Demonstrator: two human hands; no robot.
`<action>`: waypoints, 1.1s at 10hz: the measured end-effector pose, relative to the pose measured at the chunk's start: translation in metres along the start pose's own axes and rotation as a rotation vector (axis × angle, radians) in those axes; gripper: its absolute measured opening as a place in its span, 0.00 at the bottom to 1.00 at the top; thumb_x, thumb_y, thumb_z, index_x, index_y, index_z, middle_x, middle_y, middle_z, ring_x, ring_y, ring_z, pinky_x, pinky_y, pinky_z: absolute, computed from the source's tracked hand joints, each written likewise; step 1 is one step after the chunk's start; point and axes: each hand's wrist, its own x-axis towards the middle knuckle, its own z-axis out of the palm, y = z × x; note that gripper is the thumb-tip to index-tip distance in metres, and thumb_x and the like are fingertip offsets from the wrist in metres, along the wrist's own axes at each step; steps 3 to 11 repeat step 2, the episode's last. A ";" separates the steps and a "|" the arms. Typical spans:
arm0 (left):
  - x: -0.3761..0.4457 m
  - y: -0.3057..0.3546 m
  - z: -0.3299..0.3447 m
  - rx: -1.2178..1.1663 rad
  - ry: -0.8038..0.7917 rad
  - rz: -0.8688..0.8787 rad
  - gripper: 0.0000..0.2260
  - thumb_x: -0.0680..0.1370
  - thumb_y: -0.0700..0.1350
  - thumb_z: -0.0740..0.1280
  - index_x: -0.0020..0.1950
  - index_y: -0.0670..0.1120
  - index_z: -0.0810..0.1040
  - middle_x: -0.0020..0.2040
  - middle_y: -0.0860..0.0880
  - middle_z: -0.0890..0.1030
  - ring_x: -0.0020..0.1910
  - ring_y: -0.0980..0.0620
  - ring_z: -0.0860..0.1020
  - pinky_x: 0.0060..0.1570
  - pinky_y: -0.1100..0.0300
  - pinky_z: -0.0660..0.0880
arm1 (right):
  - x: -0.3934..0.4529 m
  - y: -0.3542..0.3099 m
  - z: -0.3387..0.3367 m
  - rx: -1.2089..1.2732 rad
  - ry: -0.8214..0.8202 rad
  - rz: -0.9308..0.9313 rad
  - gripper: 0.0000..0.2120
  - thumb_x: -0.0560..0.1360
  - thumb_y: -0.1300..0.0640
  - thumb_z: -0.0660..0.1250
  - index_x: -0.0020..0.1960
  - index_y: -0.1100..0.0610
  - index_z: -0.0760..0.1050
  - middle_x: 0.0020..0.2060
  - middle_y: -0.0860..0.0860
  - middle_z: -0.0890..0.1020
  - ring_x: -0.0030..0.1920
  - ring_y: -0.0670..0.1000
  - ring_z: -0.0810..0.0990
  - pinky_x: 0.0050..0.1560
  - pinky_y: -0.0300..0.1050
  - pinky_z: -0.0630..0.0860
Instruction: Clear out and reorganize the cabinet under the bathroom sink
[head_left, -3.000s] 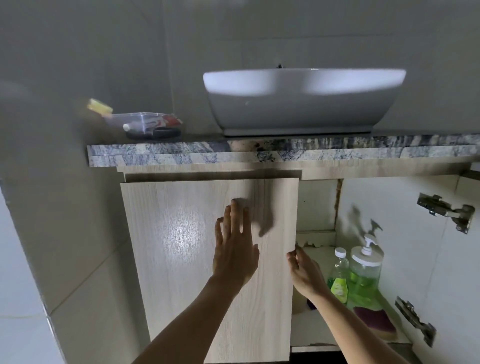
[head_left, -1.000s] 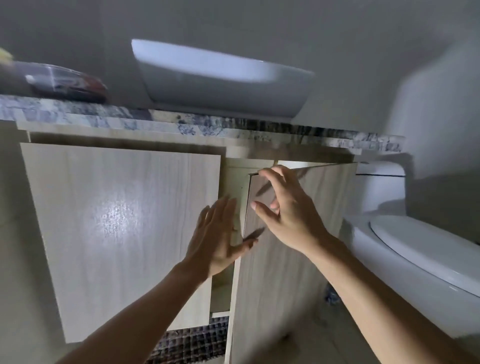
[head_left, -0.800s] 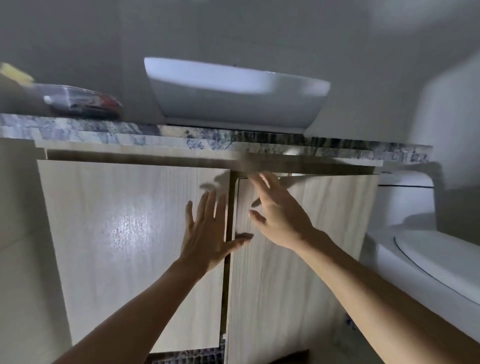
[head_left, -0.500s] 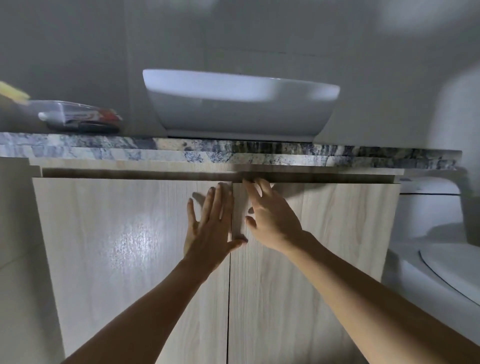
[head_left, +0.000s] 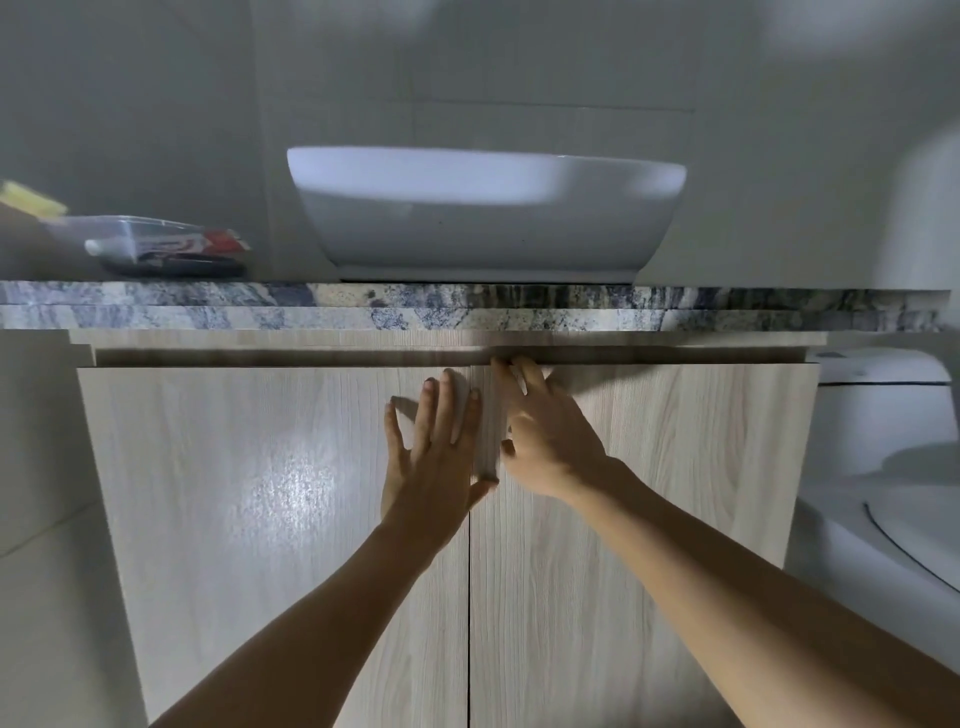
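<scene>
Grey tiled walls (head_left: 156, 104) framed a dim bathroom, where a veined marble worktop (head_left: 467, 306) carried a white vessel sink (head_left: 488, 213) and, off to the left, a clear plastic container (head_left: 156, 244) of toiletries. At the right edge stood a white toilet (head_left: 883, 467). Beneath the worktop, the cabinet's left door (head_left: 249, 493) and right door (head_left: 675, 467) were both closed, meeting at a thin central seam. The left hand (head_left: 436, 457) lay flat on the left door by the seam, fingers straight and spread, its grip released. The right hand (head_left: 545, 441) pressed on the right door just beside it, fingertips reaching the door's top edge, grip likewise slack with nothing held. Both doors were pale wood-grain laminate, smooth, with a soft glare on the left one.
</scene>
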 end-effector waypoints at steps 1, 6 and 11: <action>0.001 -0.001 -0.023 -0.122 -0.079 -0.001 0.42 0.73 0.66 0.62 0.78 0.44 0.53 0.78 0.38 0.54 0.76 0.40 0.57 0.69 0.35 0.57 | -0.006 -0.009 -0.023 0.196 -0.116 0.046 0.42 0.73 0.57 0.69 0.77 0.53 0.46 0.76 0.53 0.49 0.69 0.56 0.68 0.62 0.44 0.74; -0.028 0.004 -0.048 -0.428 -0.283 0.030 0.37 0.78 0.63 0.55 0.78 0.49 0.40 0.79 0.46 0.41 0.78 0.48 0.43 0.74 0.46 0.41 | -0.037 -0.014 -0.059 0.536 -0.101 0.154 0.35 0.75 0.53 0.68 0.76 0.50 0.54 0.76 0.48 0.56 0.71 0.49 0.67 0.68 0.43 0.69; -0.028 0.004 -0.048 -0.428 -0.283 0.030 0.37 0.78 0.63 0.55 0.78 0.49 0.40 0.79 0.46 0.41 0.78 0.48 0.43 0.74 0.46 0.41 | -0.037 -0.014 -0.059 0.536 -0.101 0.154 0.35 0.75 0.53 0.68 0.76 0.50 0.54 0.76 0.48 0.56 0.71 0.49 0.67 0.68 0.43 0.69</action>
